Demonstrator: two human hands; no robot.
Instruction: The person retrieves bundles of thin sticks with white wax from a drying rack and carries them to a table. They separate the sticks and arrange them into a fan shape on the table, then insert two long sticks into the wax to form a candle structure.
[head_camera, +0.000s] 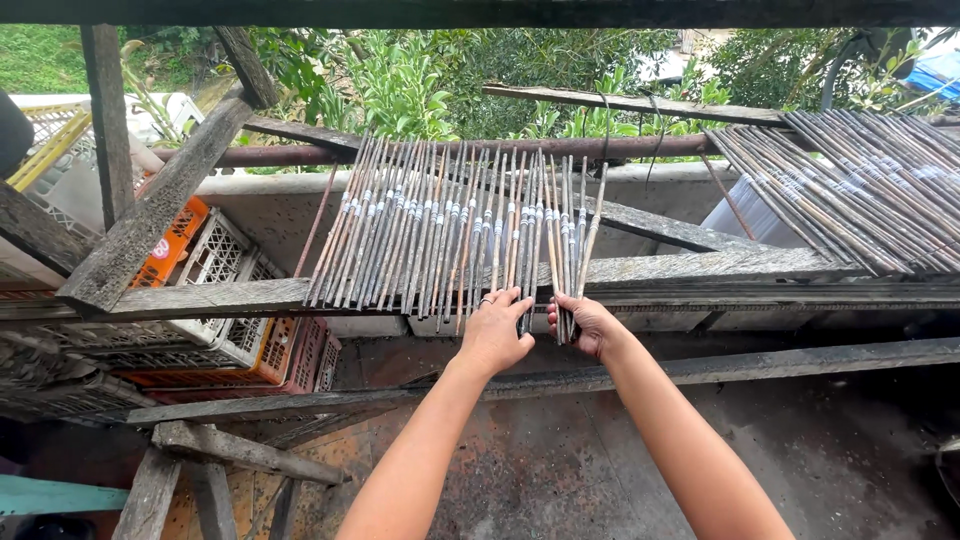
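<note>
A row of several thin dark sticks (430, 230), each with a pale band near its middle, leans side by side across a wooden rail (700, 268) and a rusty pipe (650, 147). My left hand (494, 330) rests palm down on the lower ends of the sticks, fingers spread, a ring on one finger. My right hand (583, 322) curls around the lower ends of a few sticks (570, 225) at the row's right edge. A second batch of similar sticks (850, 190) lies fanned out at the upper right.
Weathered wooden beams (150, 220) cross at the left. Orange and white plastic crates (215, 300) are stacked below them. A concrete wall (270, 210) runs behind the rack, with green foliage (420, 80) beyond. Dark stained ground (560, 460) lies under my arms.
</note>
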